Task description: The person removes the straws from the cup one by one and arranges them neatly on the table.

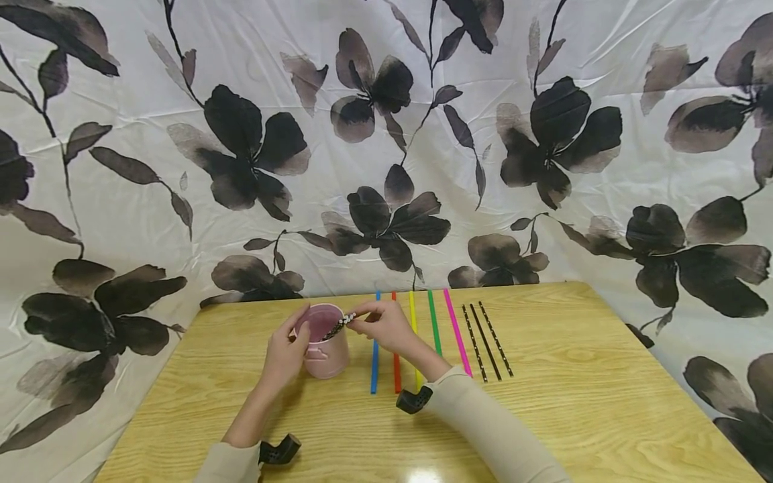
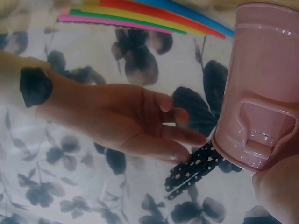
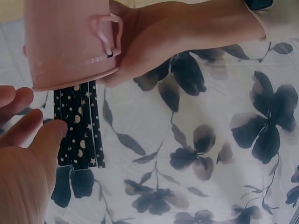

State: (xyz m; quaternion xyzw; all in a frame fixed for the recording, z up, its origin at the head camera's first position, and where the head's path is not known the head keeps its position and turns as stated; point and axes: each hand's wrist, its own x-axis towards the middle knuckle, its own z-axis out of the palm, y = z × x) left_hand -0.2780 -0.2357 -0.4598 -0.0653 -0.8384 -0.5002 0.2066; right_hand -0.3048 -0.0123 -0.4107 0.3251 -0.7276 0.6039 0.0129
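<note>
A small pink metal bucket [image 1: 329, 359] with a side handle stands at the left of the table. My left hand [image 1: 286, 355] grips it from the left, the thumb near its rim. Several black straws [image 3: 79, 126], patterned with white dots and stars, lean in the bucket with their upper ends sticking out past the rim. My right hand [image 1: 386, 329] is beside those ends, thumb tip right at the straws' edge. In the right wrist view its other fingers are spread apart from them. The straws' lower ends are hidden inside the bucket.
Right of the bucket lie a blue straw [image 1: 374, 365], a red straw [image 1: 396, 379], a yellow straw [image 1: 413, 305], a green straw [image 1: 435, 322] and a pink straw [image 1: 457, 332]. Three black straws [image 1: 485, 342] lie farther right. Behind the wooden table [image 1: 580, 402] hangs a floral cloth [image 1: 453, 168].
</note>
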